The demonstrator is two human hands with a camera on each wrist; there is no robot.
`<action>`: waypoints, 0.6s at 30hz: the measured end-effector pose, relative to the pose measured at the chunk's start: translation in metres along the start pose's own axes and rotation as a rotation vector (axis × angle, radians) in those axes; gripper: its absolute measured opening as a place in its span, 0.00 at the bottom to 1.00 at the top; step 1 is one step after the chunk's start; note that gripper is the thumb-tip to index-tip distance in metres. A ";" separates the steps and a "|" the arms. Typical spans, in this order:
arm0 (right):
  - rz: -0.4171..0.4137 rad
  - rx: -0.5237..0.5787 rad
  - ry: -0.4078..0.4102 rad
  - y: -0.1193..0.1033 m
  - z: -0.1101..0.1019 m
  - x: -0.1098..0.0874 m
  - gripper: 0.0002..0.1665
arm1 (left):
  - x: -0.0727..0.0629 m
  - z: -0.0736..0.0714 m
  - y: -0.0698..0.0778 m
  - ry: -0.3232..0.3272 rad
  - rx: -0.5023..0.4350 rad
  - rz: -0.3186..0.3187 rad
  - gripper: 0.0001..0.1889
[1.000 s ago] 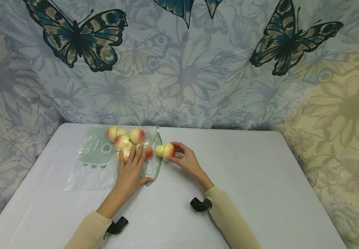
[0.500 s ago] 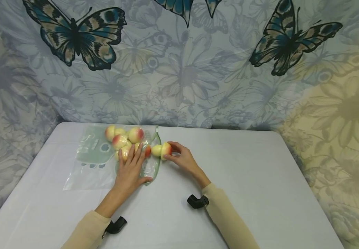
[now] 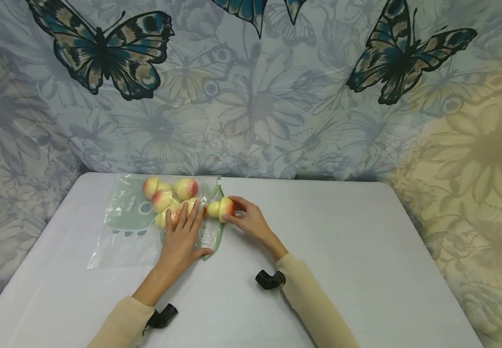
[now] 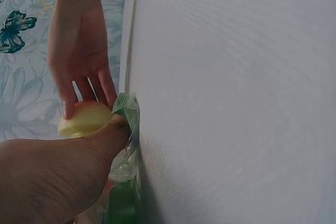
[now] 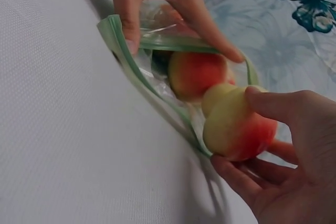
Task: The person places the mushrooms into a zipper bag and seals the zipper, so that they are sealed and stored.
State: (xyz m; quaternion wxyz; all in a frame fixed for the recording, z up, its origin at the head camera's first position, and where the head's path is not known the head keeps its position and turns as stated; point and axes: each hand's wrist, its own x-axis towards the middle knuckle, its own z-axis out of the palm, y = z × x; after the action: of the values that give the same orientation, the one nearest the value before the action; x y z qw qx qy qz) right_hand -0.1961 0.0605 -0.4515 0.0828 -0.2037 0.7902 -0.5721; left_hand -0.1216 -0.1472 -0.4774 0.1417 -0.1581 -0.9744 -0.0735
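Observation:
A clear zip bag (image 3: 120, 251) with a green panel and green-edged mouth lies at the table's back left. Inside it are several yellow-and-red mushroom-shaped pieces (image 3: 186, 188). My left hand (image 3: 181, 241) rests on the bag with fingers extended; its thumb (image 5: 127, 22) touches the mouth's edge, which gapes in the right wrist view. My right hand (image 3: 253, 221) pinches another yellow-and-red mushroom-shaped piece (image 5: 239, 127) between thumb and fingers. Its narrow yellow end points into the bag's mouth, close to a piece (image 5: 194, 74) inside. In the left wrist view, the left thumb partly hides the held piece (image 4: 86, 116).
A white-covered table (image 3: 355, 251) spreads beneath both hands. Behind it hangs a patterned cloth (image 3: 259, 106) with flowers and butterflies. Black wrist cameras (image 3: 162, 316) sit at both cuffs.
My right hand has moved left, bringing the held mushroom-shaped piece from beside the bag to its mouth. The pieces inside shifted slightly left. My left hand stays nearly in place.

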 end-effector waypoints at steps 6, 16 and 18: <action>-0.028 -0.038 0.040 0.003 0.008 0.003 0.32 | -0.001 0.000 -0.001 -0.002 -0.004 0.011 0.62; -0.049 -0.063 0.173 0.014 0.026 0.012 0.34 | 0.003 0.001 0.003 -0.028 -0.024 0.013 0.61; -0.059 -0.049 0.170 0.014 0.027 0.012 0.33 | 0.003 0.000 0.003 -0.028 -0.023 0.011 0.61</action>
State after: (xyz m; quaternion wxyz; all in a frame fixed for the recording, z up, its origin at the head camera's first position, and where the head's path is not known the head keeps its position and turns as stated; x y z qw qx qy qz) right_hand -0.2005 0.0359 -0.4720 -0.0064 -0.1793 0.8018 -0.5700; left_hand -0.1231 -0.1434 -0.4767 0.1267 -0.1663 -0.9745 -0.0816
